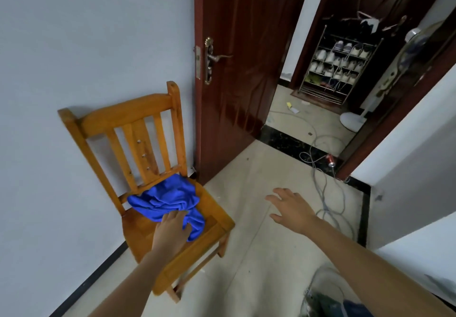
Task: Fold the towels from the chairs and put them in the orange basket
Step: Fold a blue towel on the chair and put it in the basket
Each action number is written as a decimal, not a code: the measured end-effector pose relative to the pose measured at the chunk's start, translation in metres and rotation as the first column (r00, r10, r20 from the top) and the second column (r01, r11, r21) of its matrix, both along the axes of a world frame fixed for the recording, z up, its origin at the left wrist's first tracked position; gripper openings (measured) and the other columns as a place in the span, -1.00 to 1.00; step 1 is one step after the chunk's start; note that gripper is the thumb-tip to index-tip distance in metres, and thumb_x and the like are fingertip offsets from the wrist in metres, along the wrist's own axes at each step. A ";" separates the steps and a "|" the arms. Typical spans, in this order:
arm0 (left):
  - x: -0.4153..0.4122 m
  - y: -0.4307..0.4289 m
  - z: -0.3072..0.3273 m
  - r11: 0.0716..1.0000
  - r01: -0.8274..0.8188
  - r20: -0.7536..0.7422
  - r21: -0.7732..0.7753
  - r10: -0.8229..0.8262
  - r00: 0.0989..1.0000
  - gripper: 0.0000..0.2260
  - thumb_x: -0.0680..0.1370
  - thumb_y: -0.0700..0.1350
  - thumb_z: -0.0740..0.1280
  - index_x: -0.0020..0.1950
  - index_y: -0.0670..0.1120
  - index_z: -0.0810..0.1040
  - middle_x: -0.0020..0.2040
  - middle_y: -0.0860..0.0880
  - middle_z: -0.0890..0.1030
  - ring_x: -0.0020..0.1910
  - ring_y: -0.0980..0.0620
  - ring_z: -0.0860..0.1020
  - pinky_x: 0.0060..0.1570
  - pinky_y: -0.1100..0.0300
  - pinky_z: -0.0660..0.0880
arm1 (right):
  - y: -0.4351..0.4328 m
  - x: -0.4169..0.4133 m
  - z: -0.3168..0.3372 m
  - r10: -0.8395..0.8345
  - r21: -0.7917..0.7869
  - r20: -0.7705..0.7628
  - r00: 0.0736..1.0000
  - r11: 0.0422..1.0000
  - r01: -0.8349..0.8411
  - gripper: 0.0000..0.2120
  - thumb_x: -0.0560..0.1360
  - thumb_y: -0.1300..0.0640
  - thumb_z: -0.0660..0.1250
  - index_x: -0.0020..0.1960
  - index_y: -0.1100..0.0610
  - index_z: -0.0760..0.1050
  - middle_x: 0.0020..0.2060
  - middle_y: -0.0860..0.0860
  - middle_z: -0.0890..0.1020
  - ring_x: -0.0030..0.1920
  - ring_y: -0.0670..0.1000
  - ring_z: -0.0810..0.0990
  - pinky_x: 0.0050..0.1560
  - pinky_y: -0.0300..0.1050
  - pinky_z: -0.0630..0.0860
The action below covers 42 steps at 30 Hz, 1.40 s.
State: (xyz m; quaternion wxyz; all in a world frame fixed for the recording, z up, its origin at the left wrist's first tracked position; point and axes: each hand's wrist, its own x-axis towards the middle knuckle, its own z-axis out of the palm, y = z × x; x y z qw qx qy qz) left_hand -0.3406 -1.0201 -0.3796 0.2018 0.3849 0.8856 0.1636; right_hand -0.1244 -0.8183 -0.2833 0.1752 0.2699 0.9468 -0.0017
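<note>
The crumpled blue towel (167, 200), lying on the wooden chair (128, 116) seat, is being gripped by the left hand (172, 230), fingers curled into its folds. The right hand (291, 208) is being held spread and empty over the floor. Pick-up is seemingly being started; a lift clear for folding is being called for next.

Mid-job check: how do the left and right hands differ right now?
The left hand is down on the chair seat, the right hand hangs over the floor beside it. The left hand grips the crumpled blue towel; the right hand holds nothing. Left fingers are curled, right fingers spread. Both are bare and reach forward.
</note>
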 end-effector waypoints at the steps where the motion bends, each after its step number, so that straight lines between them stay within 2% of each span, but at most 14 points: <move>1: -0.002 0.011 -0.002 1.000 0.000 0.007 -0.007 0.000 1.000 -0.59 0.59 -0.02 0.16 0.43 -0.05 0.27 0.38 -0.05 0.36 0.37 -0.04 0.30 0.30 0.08 0.32 | 0.016 -0.001 -0.003 -0.004 -0.006 -0.009 1.000 1.000 0.004 -0.50 0.59 -0.01 0.12 0.49 0.03 0.11 0.47 0.06 0.13 0.44 0.04 0.15 0.34 -0.08 0.17; 7: -0.012 0.089 -0.018 0.994 -0.099 -0.017 -0.049 0.098 0.995 -0.60 0.60 -0.01 0.16 0.43 -0.04 0.29 0.39 -0.01 0.36 0.39 -0.02 0.29 0.29 0.08 0.32 | 0.126 -0.019 -0.012 0.073 0.006 -0.027 0.997 0.997 -0.073 -0.50 0.59 0.00 0.12 0.49 0.05 0.11 0.47 0.08 0.14 0.44 0.05 0.16 0.34 -0.09 0.17; 11: -0.008 0.144 -0.023 0.970 -0.238 -0.005 -0.050 0.238 0.971 -0.59 0.61 -0.02 0.16 0.44 -0.06 0.28 0.37 -0.05 0.37 0.38 -0.06 0.28 0.27 0.07 0.32 | 0.197 -0.042 -0.017 0.221 0.033 -0.019 0.975 0.975 -0.220 -0.52 0.58 0.05 0.13 0.47 0.08 0.16 0.42 0.09 0.22 0.38 0.09 0.23 0.29 -0.07 0.23; 17: 0.030 0.210 -0.028 0.876 -0.478 0.034 -0.065 0.480 0.876 -0.62 0.59 -0.07 0.16 0.41 -0.07 0.33 0.38 -0.08 0.38 0.37 -0.09 0.29 0.24 0.08 0.33 | 0.277 -0.082 -0.023 0.462 -0.017 -0.025 0.886 0.886 -0.463 -0.53 0.57 0.06 0.15 0.45 0.10 0.18 0.40 0.11 0.25 0.38 0.10 0.24 0.30 -0.06 0.23; 21: 0.048 0.214 -0.030 0.786 -0.611 0.054 -0.092 0.617 0.785 -0.63 0.56 -0.06 0.22 0.36 -0.05 0.39 0.31 -0.08 0.45 0.31 -0.10 0.36 0.19 0.08 0.36 | 0.293 -0.116 -0.034 0.556 -0.080 -0.051 0.830 0.826 -0.558 -0.53 0.56 0.07 0.17 0.45 0.12 0.21 0.39 0.13 0.26 0.38 0.13 0.25 0.32 0.00 0.24; 27: 0.049 0.194 -0.046 0.606 -0.782 0.053 -0.144 0.794 0.606 -0.63 0.55 -0.04 0.23 0.37 -0.03 0.38 0.31 -0.07 0.45 0.28 -0.09 0.38 0.19 0.09 0.35 | 0.284 -0.174 -0.062 0.725 -0.110 -0.073 0.685 0.677 -0.728 -0.59 0.54 0.08 0.21 0.36 0.14 0.30 0.31 0.11 0.34 0.31 0.13 0.30 0.22 -0.02 0.29; 31: 0.033 0.191 -0.063 0.508 -0.844 0.077 -0.171 0.861 0.503 -0.63 0.55 -0.03 0.23 0.36 0.00 0.38 0.31 -0.07 0.45 0.29 -0.09 0.37 0.19 0.10 0.34 | 0.282 -0.228 -0.075 0.824 -0.112 -0.040 0.565 0.558 -0.822 -0.58 0.54 0.07 0.22 0.36 0.14 0.30 0.31 0.11 0.35 0.32 0.13 0.30 0.23 -0.01 0.29; 37: -0.008 0.196 -0.079 0.354 -0.912 0.104 -0.209 0.935 0.339 -0.61 0.56 -0.04 0.22 0.38 -0.05 0.35 0.34 -0.08 0.42 0.32 -0.10 0.33 0.21 0.07 0.34 | 0.277 -0.319 -0.083 0.899 -0.125 -0.006 0.438 0.434 -0.892 -0.60 0.54 0.08 0.20 0.36 0.14 0.30 0.31 0.12 0.36 0.34 0.14 0.29 0.28 -0.01 0.27; 42: -0.035 0.216 -0.084 0.300 -0.919 0.113 -0.254 0.953 0.280 -0.58 0.57 -0.05 0.19 0.42 -0.04 0.30 0.35 -0.07 0.39 0.33 -0.08 0.33 0.24 0.10 0.34 | 0.268 -0.359 -0.105 0.945 -0.179 0.032 0.326 0.326 -0.928 -0.60 0.55 0.09 0.20 0.36 0.15 0.30 0.32 0.12 0.35 0.34 0.14 0.29 0.30 0.01 0.29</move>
